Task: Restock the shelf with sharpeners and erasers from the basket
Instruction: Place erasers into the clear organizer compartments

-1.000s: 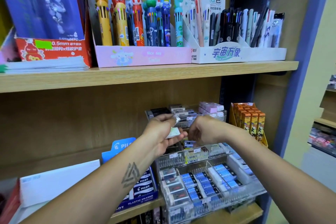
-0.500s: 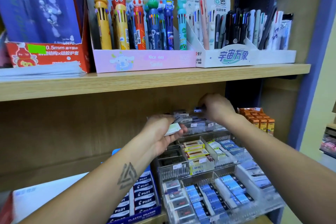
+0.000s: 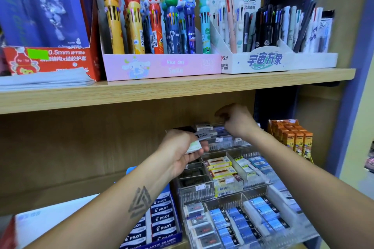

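Observation:
A clear tiered acrylic rack [image 3: 228, 194] on the lower shelf holds rows of boxed erasers. My left hand [image 3: 182, 147] is palm up in front of the rack's upper tiers and holds a few small white erasers [image 3: 194, 146] in its curled fingers. My right hand [image 3: 236, 120] reaches to the back top tier under the upper shelf, fingers curled downward over the erasers [image 3: 204, 127] there. Whether it still pinches anything is hidden by the fingers. The basket is out of view.
A blue box of Pilot erasers [image 3: 159, 220] stands left of the rack. Orange lead boxes [image 3: 293, 137] sit to its right. The wooden upper shelf [image 3: 182, 89] just above my right hand carries pen display boxes [image 3: 162, 64]. A white packet [image 3: 56, 218] lies at lower left.
My right hand went from beside my left hand up and back to the rack's top rear tier. My left hand stayed in place with its erasers. The view moved closer.

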The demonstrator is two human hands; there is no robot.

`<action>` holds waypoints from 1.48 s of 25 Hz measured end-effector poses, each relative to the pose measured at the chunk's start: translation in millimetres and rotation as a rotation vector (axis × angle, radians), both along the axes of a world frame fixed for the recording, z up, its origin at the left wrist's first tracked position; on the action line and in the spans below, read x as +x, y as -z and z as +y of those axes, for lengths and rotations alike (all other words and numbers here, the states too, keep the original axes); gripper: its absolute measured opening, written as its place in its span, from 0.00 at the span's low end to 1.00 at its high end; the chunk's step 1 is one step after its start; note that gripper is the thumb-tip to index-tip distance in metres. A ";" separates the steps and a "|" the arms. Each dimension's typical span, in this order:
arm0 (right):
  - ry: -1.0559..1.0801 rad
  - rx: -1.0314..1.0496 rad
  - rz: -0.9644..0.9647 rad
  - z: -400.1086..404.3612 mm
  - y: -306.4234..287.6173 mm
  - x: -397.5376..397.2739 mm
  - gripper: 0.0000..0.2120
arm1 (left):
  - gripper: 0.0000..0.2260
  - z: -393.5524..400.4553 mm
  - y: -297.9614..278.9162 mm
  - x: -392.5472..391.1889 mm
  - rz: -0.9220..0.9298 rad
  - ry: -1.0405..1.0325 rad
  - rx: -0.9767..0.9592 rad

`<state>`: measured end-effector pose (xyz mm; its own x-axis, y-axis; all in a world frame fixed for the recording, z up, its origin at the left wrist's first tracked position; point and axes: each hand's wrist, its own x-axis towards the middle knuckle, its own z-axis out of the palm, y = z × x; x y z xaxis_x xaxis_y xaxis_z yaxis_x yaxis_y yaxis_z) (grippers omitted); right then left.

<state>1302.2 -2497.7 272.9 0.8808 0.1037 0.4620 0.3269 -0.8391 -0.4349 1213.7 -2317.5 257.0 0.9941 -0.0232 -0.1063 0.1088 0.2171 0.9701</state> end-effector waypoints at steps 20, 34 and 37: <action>0.109 -0.243 0.051 -11.2 13.3 12.6 0.05 | 0.22 -0.9 -6.2 -14.6 0.104 0.228 -0.431; -0.572 -0.101 -0.016 23.1 15.3 -115.3 0.14 | 0.24 2.5 6.4 -31.8 0.188 0.187 -0.398; -0.605 -0.133 -0.015 16.4 19.3 -124.9 0.13 | 0.25 -4.3 4.3 -47.5 0.217 0.208 -0.403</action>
